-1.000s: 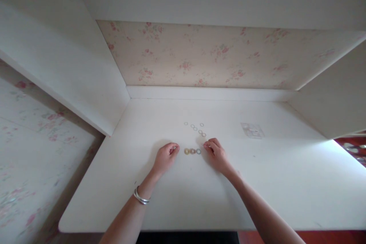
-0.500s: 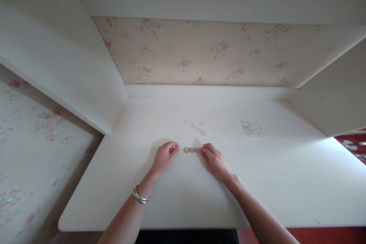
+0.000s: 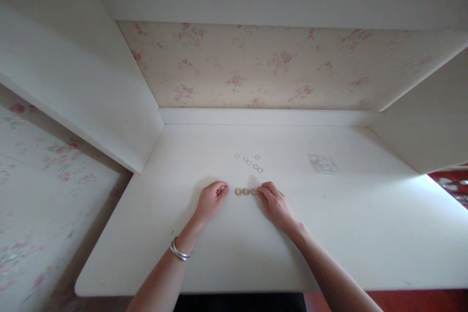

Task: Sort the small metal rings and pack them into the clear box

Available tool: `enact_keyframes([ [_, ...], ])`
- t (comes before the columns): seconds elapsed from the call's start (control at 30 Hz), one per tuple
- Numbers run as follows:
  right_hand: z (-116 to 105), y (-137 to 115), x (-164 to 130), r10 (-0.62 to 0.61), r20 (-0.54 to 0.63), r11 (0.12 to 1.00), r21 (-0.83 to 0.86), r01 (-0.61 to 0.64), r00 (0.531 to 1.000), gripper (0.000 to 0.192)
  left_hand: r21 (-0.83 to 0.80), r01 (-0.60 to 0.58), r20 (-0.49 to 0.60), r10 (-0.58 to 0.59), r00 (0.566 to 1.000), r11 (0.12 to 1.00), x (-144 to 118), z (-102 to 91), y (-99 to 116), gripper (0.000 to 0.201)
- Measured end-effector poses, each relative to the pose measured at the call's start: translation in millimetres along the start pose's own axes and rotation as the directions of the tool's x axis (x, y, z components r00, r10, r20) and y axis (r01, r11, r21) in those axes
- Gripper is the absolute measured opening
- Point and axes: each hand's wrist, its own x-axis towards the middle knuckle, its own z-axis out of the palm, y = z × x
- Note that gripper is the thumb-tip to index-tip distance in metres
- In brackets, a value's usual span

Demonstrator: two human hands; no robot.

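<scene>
The grey ring (image 3: 253, 191), ending the desk's (image 3: 234, 258) near row (image 3: 245, 191) at right, is likely light, stiff and slippery; take its rim. Your right hand (image 3: 276, 207) meets it, pinch unclear; your left hand's (image 3: 210, 203) grip, left, is pressed together.

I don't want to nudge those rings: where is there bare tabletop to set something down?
Widest patch: the tabletop right of the right forearm, nearer than the clear packet, bar tiny marks. A smaller one lies between the forearms, nearer than the row of ring pieces. Crowded: between left hand and right hand, with loose thin rings just beyond.
</scene>
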Motion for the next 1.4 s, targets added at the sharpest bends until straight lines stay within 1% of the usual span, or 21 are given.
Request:
enact_keyframes([
  [0.1,-0.9,3.0,-1.8,0.046,-0.040,0.998,-0.052,-0.048,0.998,0.023,0.004,0.002,0.006,-0.002,1.000,1.000,0.1,-0.3,0.1,0.032],
  [0.2,-1.0,4.8,-4.6,0.053,-0.027,0.995,-0.089,-0.055,0.998,0.023,0.004,0.001,0.011,-0.001,1.000,1.000,0.4,-0.2,0.1,0.032],
  [0.33,0.0,4.8,-5.4,0.100,-0.022,0.992,-0.076,-0.102,0.995,0.026,0.000,0.001,0.004,-0.001,1.000,1.000,0.2,0.0,1.4,0.033],
  [0.47,1.3,9.5,4.6,0.153,-0.041,0.986,-0.062,-0.156,0.987,0.028,-0.006,0.006,0.017,-0.006,1.000,1.000,-0.1,-0.3,2.7,0.033],
  [0.6,0.6,20.3,21.4,0.198,-0.079,0.969,-0.133,-0.207,0.977,0.028,-0.013,0.019,0.019,-0.019,1.000,1.000,0.0,-0.3,1.6,0.033],
  [0.73,-3.4,25.8,31.7,0.230,-0.005,0.952,-0.208,-0.226,0.973,0.028,-0.025,0.011,0.020,-0.010,1.000,1.000,-0.1,-0.1,1.4,0.032],
  [0.8,-5.8,24.4,36.5,0.262,0.025,0.946,-0.206,-0.251,0.965,0.028,-0.025,0.004,0.022,-0.003,1.000,1.000,0.2,-0.1,1.7,0.032],
  [0.9,-7.3,18.9,48.8,0.281,0.034,0.946,-0.176,-0.271,0.959,0.028,-0.016,0.001,0.021,-0.001,1.000,1.000,1.1,0.1,2.0,0.032],
  [1.0,-4.9,13.8,66.1,0.288,0.066,0.945,-0.179,-0.273,0.955,0.026,-0.004,0.004,0.023,-0.004,1.000,1.000,1.6,-0.2,2.0,0.032],
  [1.13,0.3,13.2,83.8,0.331,0.144,0.930,-0.218,-0.297,0.933,0.026,0.000,0.017,0.025,-0.017,1.000,1.000,1.1,-1.3,3.5,0.032],
  [1.27,3.0,17.1,87.5,0.310,0.171,0.933,-0.241,-0.265,0.935,0.028,-0.007,0.023,0.034,-0.023,0.999,1.000,0.9,-1.7,5.6,0.031],
  [1.4,2.0,17.8,78.1,0.242,0.170,0.954,-0.223,-0.202,0.955,0.027,-0.007,0.020,0.042,-0.020,0.999,1.000,1.5,-1.8,5.6,0.032],
])
